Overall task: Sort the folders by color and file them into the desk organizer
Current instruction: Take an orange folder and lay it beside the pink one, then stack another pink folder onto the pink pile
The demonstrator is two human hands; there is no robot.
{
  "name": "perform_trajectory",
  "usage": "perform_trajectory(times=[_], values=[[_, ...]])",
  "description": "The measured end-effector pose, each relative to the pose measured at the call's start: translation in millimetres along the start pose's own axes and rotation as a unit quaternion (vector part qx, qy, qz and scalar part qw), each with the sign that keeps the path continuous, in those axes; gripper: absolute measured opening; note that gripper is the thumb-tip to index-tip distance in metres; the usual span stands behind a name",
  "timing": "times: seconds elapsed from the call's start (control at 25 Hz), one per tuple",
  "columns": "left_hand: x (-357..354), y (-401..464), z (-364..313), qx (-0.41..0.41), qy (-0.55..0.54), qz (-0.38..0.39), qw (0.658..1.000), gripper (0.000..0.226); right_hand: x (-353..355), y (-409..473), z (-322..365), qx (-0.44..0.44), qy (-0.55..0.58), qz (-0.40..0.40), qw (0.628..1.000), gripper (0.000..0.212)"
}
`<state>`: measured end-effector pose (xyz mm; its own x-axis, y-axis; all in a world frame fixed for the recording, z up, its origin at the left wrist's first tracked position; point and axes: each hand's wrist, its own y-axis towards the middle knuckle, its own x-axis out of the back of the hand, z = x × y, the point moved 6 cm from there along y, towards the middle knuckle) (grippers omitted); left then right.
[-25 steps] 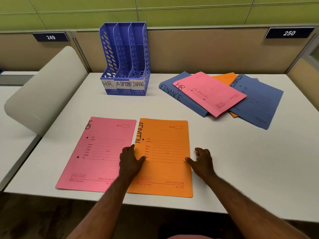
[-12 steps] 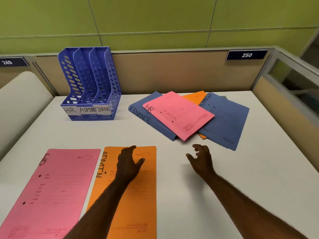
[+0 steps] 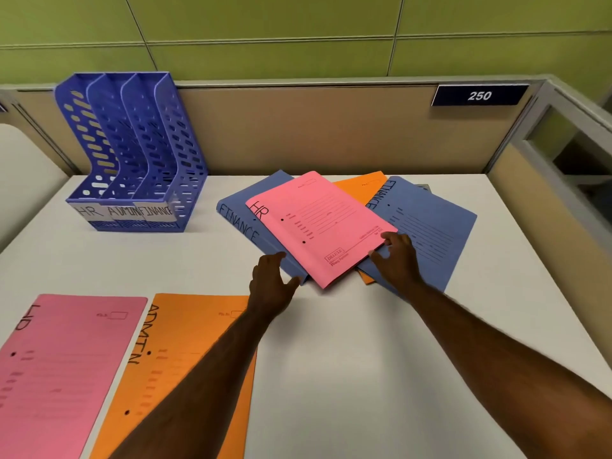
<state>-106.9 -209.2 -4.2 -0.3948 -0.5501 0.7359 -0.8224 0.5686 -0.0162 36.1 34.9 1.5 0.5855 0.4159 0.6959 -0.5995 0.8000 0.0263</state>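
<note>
A loose pile of folders lies mid-table: a pink HR folder on top, a blue FINANCE folder under its left side, an orange folder and a second blue FINANCE folder to the right. My right hand pinches the pink folder's near right edge. My left hand is open, fingertips at the left blue folder's near corner. A separate pink HR folder and an orange ADMIN folder lie flat at the near left. The blue three-slot organizer, labelled HR, ADMIN, FINANCE, holds nothing.
The white desk ends at a beige partition behind the pile and organizer. A glass side panel bounds the right. A curved white divider stands at the far left.
Both hands left the near orange ADMIN folder and reached forward to the pile. The right hand took the pink folder's edge; the left reached the blue folder's corner. The view moved forward.
</note>
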Motion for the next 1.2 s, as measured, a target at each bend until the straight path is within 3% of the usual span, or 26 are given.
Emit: perform_trajectory(times=[0.2,0.44,0.76,0.84,0.96,1.08,1.2], values=[[-16.8,35.5,-17.4,0.004,0.011,0.005,1.000,0.068,-0.5,58.7,-11.2,-0.007,-0.005,0.011,1.000,0.052],[-26.0,70.9,-15.0,0.073,-0.025,0.019,0.997,0.070,-18.6,106.6,-22.1,-0.023,-0.019,0.047,0.998,0.067],[-35.1,86.7,-5.7,0.173,-0.202,-0.022,0.964,0.060,-33.4,114.0,-41.3,-0.026,-0.021,0.072,0.997,0.072],[-36.1,88.3,-3.4,0.218,-0.262,-0.047,0.939,0.057,-33.4,115.2,-43.0,-0.030,-0.019,0.067,0.997,0.071],[-43.9,91.5,0.4,0.291,-0.396,-0.034,0.870,0.048,-32.3,113.5,-44.3,-0.038,-0.012,0.058,0.998,0.071],[-45.4,95.7,-2.1,0.320,-0.430,-0.011,0.844,0.016,-28.7,109.2,-44.3,-0.046,-0.009,0.047,0.998,0.072],[-43.0,94.8,0.7,0.353,-0.439,-0.011,0.826,0.014,-24.1,105.2,-46.0,-0.043,-0.006,0.052,0.998,0.063]])
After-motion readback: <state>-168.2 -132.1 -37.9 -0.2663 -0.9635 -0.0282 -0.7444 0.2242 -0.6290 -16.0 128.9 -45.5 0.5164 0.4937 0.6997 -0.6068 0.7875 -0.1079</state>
